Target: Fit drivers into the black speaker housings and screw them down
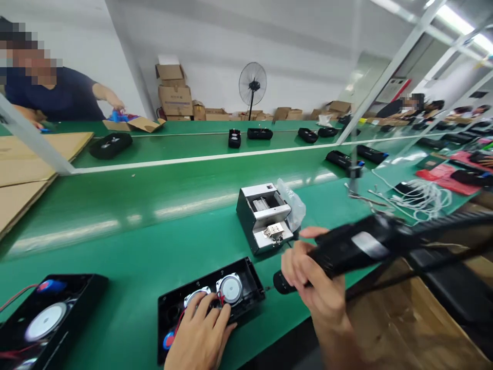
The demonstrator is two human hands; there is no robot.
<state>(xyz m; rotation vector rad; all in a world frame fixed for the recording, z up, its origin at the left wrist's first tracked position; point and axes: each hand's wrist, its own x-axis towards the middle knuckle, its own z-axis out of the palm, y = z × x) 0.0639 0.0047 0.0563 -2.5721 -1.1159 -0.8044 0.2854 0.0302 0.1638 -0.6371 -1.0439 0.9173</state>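
My right hand [318,280] is wrapped round a black electric screwdriver [346,249], which lies nearly level. Its bit points left and meets, or comes very near, the right end of a black speaker housing [246,275]. My left hand [204,329] grips that housing by its near wall, fingers over the inside and thumb outside. Inside the open housing are two round speakers, the right one [231,289] plainly seen and the other partly under my fingers. Red wires and a blue-and-red part [168,340] show at its left end.
Another open speaker housing [82,298] lies at the left. Beyond my hands stands a screw feeder [265,221] with a plastic bag [292,205]. White cables [421,198] lie right; an open carton [416,313] is below. Across the green bench [154,195], a person handles blue items.
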